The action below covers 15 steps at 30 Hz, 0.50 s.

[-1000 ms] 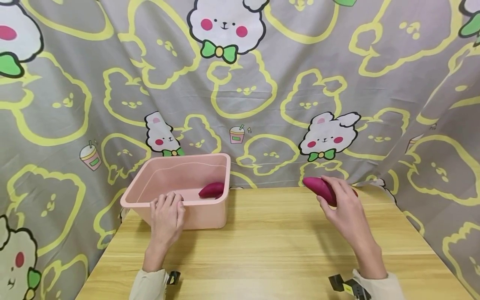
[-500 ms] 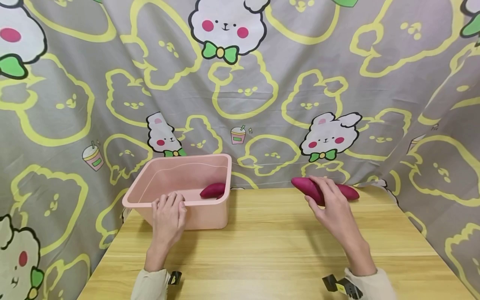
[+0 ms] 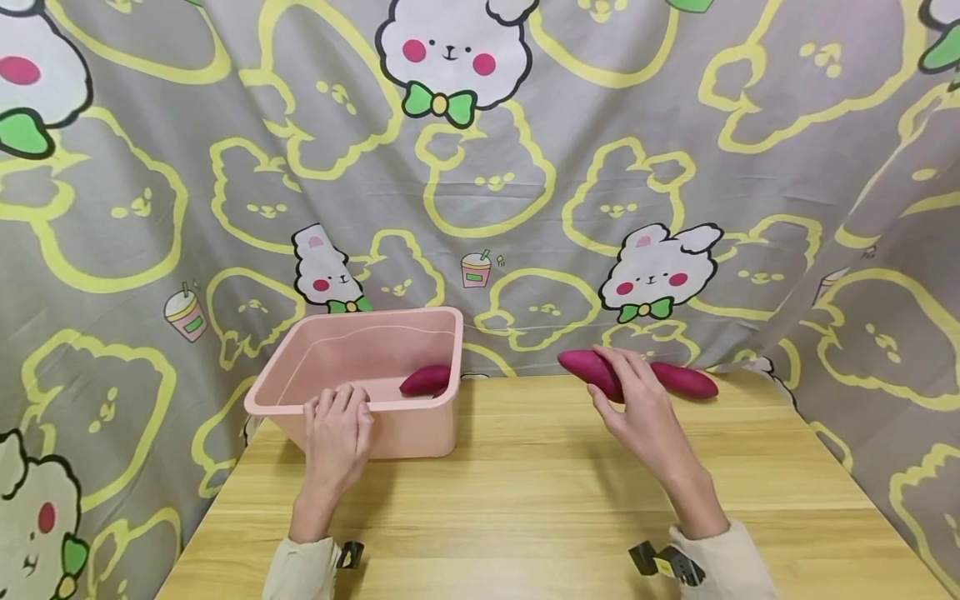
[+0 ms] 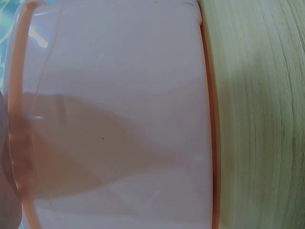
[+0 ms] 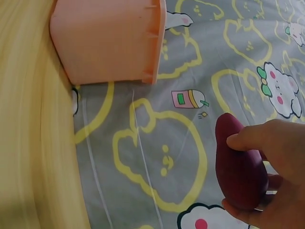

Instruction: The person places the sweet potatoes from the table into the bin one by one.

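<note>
My left hand point(image 3: 335, 437) grips the near rim of a pink plastic bin point(image 3: 408, 433), fingers curled over its edge. Inside the bin, at its right end, lies a purple sweet potato point(image 3: 426, 381); part of something similar beside it is mostly hidden by the rim. My right hand point(image 3: 647, 408) holds another sweet potato point(image 3: 590, 372) above the table, thumb on one side and fingers on the other, as the right wrist view point(image 5: 240, 167) confirms. Behind that hand, a further sweet potato point(image 3: 686, 381) lies at the table's back right. The left wrist view shows mostly the bin's wall point(image 4: 119, 119).
The wooden table point(image 3: 525, 500) carries the bin at its back left. A grey curtain point(image 3: 510, 192) with rabbit prints hangs close behind the table and along both sides.
My right hand has moved left with the sweet potato, which has come away from the one at the back right. My left hand has stayed on the bin's rim.
</note>
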Each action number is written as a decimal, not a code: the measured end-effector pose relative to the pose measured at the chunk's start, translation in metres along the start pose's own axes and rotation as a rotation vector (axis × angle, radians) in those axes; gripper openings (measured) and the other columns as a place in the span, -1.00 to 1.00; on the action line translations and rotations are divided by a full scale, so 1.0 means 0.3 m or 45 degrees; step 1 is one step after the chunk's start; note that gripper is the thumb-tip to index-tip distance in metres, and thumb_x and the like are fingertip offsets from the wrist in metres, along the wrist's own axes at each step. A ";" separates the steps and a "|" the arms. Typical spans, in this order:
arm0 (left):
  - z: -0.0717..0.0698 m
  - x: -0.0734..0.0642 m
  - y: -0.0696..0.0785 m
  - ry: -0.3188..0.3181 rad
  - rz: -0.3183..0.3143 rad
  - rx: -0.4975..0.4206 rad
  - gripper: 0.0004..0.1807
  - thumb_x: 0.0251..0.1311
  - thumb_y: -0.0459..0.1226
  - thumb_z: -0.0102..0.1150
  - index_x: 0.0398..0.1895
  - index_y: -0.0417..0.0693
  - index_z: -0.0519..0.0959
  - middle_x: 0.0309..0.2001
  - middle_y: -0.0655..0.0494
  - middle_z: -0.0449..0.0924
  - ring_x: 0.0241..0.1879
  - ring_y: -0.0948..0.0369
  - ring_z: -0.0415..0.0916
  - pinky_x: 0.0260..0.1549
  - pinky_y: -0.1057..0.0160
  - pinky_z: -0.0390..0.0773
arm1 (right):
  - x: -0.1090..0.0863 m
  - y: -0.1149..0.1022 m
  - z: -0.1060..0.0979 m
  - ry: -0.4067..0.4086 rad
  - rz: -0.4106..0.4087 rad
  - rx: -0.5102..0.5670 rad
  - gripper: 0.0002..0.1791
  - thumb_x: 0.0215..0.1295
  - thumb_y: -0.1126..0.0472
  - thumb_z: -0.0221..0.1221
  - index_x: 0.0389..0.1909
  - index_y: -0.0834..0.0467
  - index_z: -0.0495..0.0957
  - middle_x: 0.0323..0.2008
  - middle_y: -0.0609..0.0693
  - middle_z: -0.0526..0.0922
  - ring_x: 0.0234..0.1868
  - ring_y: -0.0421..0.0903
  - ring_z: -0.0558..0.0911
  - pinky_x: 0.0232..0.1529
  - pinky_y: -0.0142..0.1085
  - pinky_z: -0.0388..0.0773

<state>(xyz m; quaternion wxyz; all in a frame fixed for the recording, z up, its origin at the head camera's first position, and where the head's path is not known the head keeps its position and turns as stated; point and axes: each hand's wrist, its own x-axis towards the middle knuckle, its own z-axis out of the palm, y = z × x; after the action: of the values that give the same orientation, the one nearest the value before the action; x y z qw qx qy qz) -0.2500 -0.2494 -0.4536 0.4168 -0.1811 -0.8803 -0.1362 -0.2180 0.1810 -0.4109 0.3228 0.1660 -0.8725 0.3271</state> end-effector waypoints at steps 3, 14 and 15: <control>-0.002 0.001 0.000 -0.003 -0.003 -0.002 -0.66 0.44 -0.18 -0.34 -0.31 -0.14 0.45 -0.28 -0.09 0.47 -0.23 -0.14 0.35 -0.04 -0.20 0.24 | 0.009 -0.014 0.012 0.006 -0.006 0.002 -0.36 0.19 0.34 0.38 0.33 0.17 0.49 0.16 0.19 0.54 0.04 0.14 0.57 -0.07 0.08 0.62; 0.004 -0.003 -0.005 -0.012 -0.003 0.015 -0.66 0.44 -0.19 -0.35 -0.30 -0.14 0.45 -0.26 -0.11 0.49 -0.22 -0.15 0.36 -0.04 -0.21 0.25 | 0.034 -0.068 0.047 -0.024 -0.024 0.050 -0.33 0.18 0.33 0.34 0.37 0.20 0.46 0.22 0.22 0.48 0.04 0.16 0.58 -0.08 0.05 0.67; 0.003 -0.003 -0.004 -0.015 -0.004 0.015 -0.65 0.44 -0.18 -0.36 -0.29 -0.13 0.45 -0.25 -0.11 0.49 -0.22 -0.15 0.36 -0.04 -0.21 0.24 | 0.037 -0.072 0.049 -0.028 -0.027 0.053 -0.32 0.18 0.33 0.34 0.37 0.20 0.45 0.23 0.22 0.47 0.05 0.16 0.58 -0.08 0.05 0.67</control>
<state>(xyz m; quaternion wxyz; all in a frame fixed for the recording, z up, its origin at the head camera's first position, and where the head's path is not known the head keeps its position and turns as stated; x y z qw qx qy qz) -0.2506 -0.2504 -0.4548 0.4126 -0.1782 -0.8837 -0.1306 -0.2220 0.1544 -0.4021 0.3132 0.1855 -0.8672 0.3397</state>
